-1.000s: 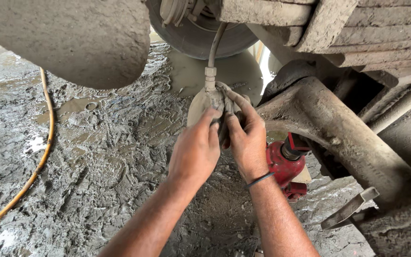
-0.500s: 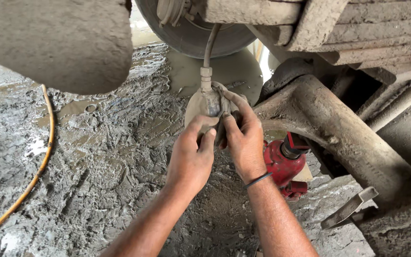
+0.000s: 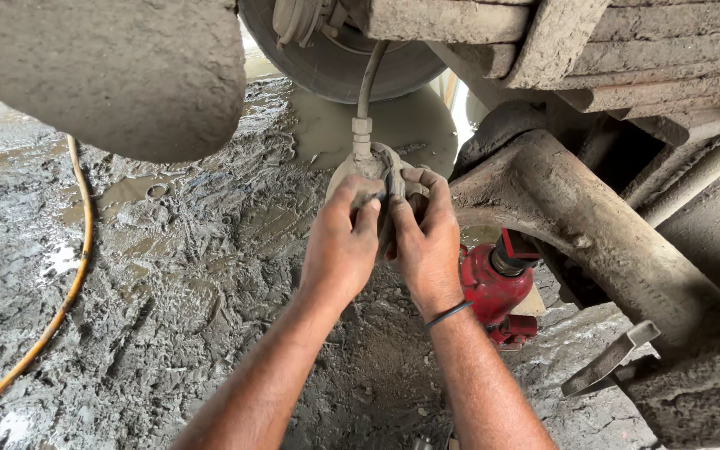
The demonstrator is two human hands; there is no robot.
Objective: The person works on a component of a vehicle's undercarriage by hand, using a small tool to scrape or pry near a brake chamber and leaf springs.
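At the far left a yellow hose (image 3: 68,292) curves over the wet, rutted mud of the ground (image 3: 177,275), running from the upper left down to the lower left corner. Above it a big mud-caked tyre (image 3: 102,71) fills the top left of the view.

Toward the middle, the left hand (image 3: 342,242) comes up from the bottom of the frame, its fingers curled closed on the left side of a round, mud-coated metal part (image 3: 374,167). The part hangs in the air above the ground, under the vehicle and just left of the axle. It is grey-brown all over with dried mud, roughly disc-shaped, with a thicker rim showing at its top. A short threaded fitting (image 3: 362,137) stands upright on top of it, and from that a grey hose (image 3: 368,79) rises and bends away toward the wheel hub (image 3: 335,50) behind.

The right hand (image 3: 427,242) closes on the same part from the right, fingers wrapped over its upper edge and thumb pressed against its face, touching the left hand's fingertips. A thin dark band (image 3: 447,314) circles the right wrist.

Just right of that wrist a red bottle jack (image 3: 493,287) stands on the mud, under the thick, curved, mud-covered axle beam (image 3: 577,225). Above, stacked leaf springs (image 3: 627,50) cross the top right. At lower right a flat metal bar (image 3: 610,358) sticks out at a slant.
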